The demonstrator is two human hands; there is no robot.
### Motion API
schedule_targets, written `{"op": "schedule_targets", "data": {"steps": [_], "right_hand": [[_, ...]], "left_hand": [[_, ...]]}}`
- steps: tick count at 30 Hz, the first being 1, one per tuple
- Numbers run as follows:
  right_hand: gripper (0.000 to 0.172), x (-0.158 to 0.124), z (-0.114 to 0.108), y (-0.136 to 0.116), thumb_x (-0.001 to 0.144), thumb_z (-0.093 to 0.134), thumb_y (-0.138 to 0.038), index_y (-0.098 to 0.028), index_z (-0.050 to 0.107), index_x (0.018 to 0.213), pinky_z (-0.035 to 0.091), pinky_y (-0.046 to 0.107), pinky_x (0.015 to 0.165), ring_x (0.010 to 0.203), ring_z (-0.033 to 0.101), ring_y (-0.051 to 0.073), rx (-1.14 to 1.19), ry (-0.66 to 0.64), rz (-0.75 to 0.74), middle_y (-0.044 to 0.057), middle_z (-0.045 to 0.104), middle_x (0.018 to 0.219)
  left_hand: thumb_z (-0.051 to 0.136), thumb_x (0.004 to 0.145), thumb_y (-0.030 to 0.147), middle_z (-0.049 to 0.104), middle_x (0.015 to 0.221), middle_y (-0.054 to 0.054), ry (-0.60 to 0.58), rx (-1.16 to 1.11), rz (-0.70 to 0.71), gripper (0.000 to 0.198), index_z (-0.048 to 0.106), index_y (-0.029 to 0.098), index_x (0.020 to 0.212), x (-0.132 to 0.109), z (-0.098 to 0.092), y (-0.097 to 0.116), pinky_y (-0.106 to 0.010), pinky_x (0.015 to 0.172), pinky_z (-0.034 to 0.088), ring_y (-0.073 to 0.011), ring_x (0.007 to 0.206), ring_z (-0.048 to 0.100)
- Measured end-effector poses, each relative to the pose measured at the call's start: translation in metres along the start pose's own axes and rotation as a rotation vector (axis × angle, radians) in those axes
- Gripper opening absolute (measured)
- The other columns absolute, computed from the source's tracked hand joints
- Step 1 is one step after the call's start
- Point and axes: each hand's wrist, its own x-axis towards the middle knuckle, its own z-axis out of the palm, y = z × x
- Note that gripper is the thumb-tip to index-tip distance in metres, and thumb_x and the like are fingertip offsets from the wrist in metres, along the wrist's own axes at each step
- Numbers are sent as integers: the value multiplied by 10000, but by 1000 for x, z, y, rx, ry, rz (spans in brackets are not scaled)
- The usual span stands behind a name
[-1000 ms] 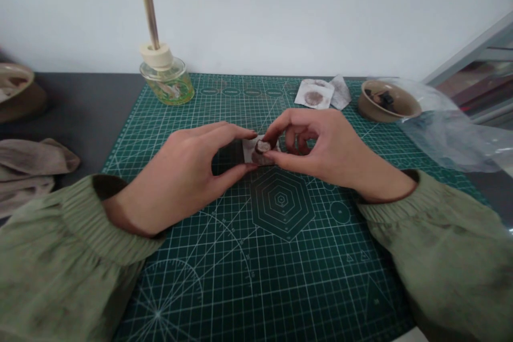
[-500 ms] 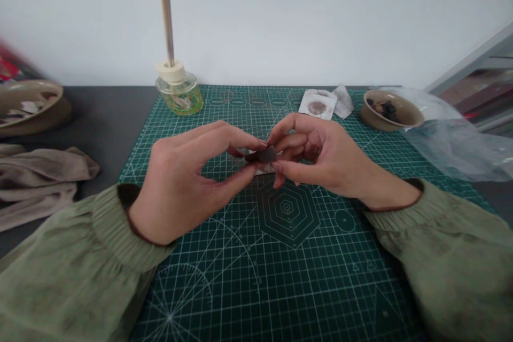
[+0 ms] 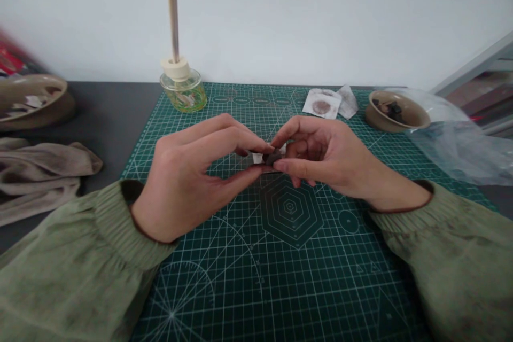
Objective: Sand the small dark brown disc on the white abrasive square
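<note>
Head view, looking down on a green cutting mat [image 3: 224,101]: left of the mat lie a tan ceramic dish [image 3: 30,96] holding pale scraps and a folded greyish cloth [image 3: 40,176]. At the mat's far edge stands a glass jar [image 3: 183,93] with a cream collar and a long thin stick. Over the mat's middle, the left hand [image 3: 186,179], in an olive sleeve [image 3: 72,262], pinches a small dark lump [image 3: 273,157] between thumb and forefinger, its other fingers curled loosely. A white paper scrap [image 3: 258,158] shows beside the lump, held up with it. The right hand [image 3: 326,157] grasps the lump from the opposite side, also thumb and forefinger. Only fingertips touch it, both palms staying raised, which suits so small a piece. Farther along the far edge sit a brown-stained paper square [image 3: 321,104] and a tan bowl [image 3: 395,111] holding dark bits, and a clear plastic bag [image 3: 452,149] lies over the mat's right edge.
</note>
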Motion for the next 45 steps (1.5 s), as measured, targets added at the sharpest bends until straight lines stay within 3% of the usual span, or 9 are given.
{"op": "schedule_targets", "data": {"steps": [4, 9, 15, 19, 23, 28, 38, 45], "right_hand": [[440, -1, 1, 2, 871, 1168, -175, -195, 793, 1099, 493, 197, 474, 573, 665, 102, -18, -14, 29, -52, 800, 770], [462, -2, 6, 2, 850, 1199, -258, -195, 782, 1039, 514, 209, 498, 598, 660, 112, -92, 32, 25, -30, 789, 784], [274, -5, 8, -1, 1015, 1063, -282, -190, 808, 1056, 461, 208, 436, 540, 674, 110, -103, 37, -44, -24, 809, 782], [161, -9, 5, -4, 1043, 975, -184, -185, 835, 1121, 516, 207, 472, 600, 739, 122, -42, 4, -90, -19, 838, 844], [286, -13, 3, -7, 943, 989, -38, -186, 863, 1152, 619, 191, 597, 684, 783, 110, -61, -18, -99, -17, 892, 931], [376, -11, 2, -8, 858, 1005, 52, -191, 879, 1116, 605, 142, 611, 686, 775, 74, -11, -28, -108, -55, 899, 920], [315, -9, 0, -7, 918, 1074, -65, -208, 871, 1111, 569, 172, 573, 660, 753, 85, -25, -50, -142, -57, 865, 885], [325, -10, 1, -7, 912, 1080, -61, -226, 870, 1097, 548, 202, 545, 645, 733, 98, -53, -34, -144, -53, 863, 874]], "left_hand": [[868, 1226, 216, 936, 1228, -3, -27, -3, 40, 120, 861, 331, 1259, -2, -2, -1, -351, 944, 798, -202, 1035, 918], [876, 1212, 177, 954, 1249, -19, -40, -24, 74, 153, 889, 318, 1268, -4, -5, -2, -339, 946, 802, -208, 1055, 935], [949, 1153, 217, 964, 1163, 13, -5, -91, 24, 146, 946, 361, 1174, -1, -5, 2, -355, 864, 806, -215, 911, 920], [931, 1183, 277, 966, 1199, 18, 6, -96, 19, 78, 937, 348, 1214, -2, -3, 1, -342, 879, 802, -203, 940, 922], [971, 1153, 301, 964, 1157, 30, 78, -139, 57, 88, 956, 367, 1209, -4, 0, -3, -357, 839, 801, -197, 874, 899], [985, 1141, 313, 970, 1172, 38, 67, -165, 47, 135, 979, 411, 1235, -4, -2, -3, -377, 841, 808, -209, 871, 903], [971, 1155, 400, 977, 1197, 41, 63, -173, 72, 118, 978, 471, 1250, -3, -3, -6, -413, 839, 823, -236, 867, 910], [1043, 1088, 323, 978, 1107, 53, 45, -267, -53, 143, 934, 393, 1148, 4, -5, 5, -404, 809, 815, -217, 846, 912]]}}
